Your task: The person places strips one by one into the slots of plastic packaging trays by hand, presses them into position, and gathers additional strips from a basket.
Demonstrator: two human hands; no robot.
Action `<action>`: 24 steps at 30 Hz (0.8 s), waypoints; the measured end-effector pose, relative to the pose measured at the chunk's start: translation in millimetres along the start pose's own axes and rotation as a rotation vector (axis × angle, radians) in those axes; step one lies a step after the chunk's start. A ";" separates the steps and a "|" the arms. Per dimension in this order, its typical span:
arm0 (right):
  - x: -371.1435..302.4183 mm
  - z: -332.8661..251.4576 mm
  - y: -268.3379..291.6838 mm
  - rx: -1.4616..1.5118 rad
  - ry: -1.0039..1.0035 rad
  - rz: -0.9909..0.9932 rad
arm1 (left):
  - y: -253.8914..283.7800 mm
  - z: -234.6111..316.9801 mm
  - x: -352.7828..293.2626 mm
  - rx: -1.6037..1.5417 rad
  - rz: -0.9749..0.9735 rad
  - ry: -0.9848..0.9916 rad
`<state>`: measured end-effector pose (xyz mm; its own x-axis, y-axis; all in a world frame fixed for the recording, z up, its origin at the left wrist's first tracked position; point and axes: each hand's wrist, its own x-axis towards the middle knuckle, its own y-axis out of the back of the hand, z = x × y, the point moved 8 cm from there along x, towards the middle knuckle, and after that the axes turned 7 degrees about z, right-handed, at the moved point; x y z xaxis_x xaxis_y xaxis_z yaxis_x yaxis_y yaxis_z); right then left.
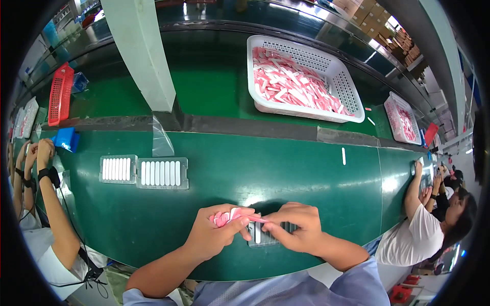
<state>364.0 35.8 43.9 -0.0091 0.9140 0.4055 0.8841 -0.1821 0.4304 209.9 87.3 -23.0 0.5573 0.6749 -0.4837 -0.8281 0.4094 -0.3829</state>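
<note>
My left hand point(210, 233) is closed around a bunch of small pink-and-white flat strips point(224, 217) with rounded ends, much like nail files. One pink strip point(258, 219) sticks out of the bunch toward the right, and the thumb and fingers of my right hand point(301, 227) pinch its far end. Under my right hand, partly hidden by it, lies a clear slotted tray point(265, 241) with a white strip point(257, 233) standing out in it. Farther left, two clear trays point(117, 181) hold rows of white strips point(162, 173).
A single white strip point(343, 156) lies on the green table point(224, 168). Beyond a dark ledge point(245, 127) stands a white basket point(306, 112) heaped with strips; a smaller one point(400, 120) is at right. A grey post point(140, 56) rises at left. People work on both sides.
</note>
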 end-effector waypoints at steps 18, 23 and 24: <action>-49.7 -24.4 -15.7 -0.649 0.403 -0.239 | 2.2 -9.9 2.6 -0.414 -0.079 0.243; -32.8 -13.5 -8.0 -0.411 0.237 -0.278 | -0.4 -11.3 -0.2 -0.361 -0.098 0.268; -25.6 -12.3 0.0 -0.340 0.178 -0.202 | -1.4 -12.4 -0.7 -0.322 -0.112 0.263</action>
<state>358.5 7.9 43.5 -0.2728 0.8722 0.4060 0.6520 -0.1427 0.7446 211.4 78.7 -31.8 0.6739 0.4403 -0.5932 -0.7235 0.2307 -0.6507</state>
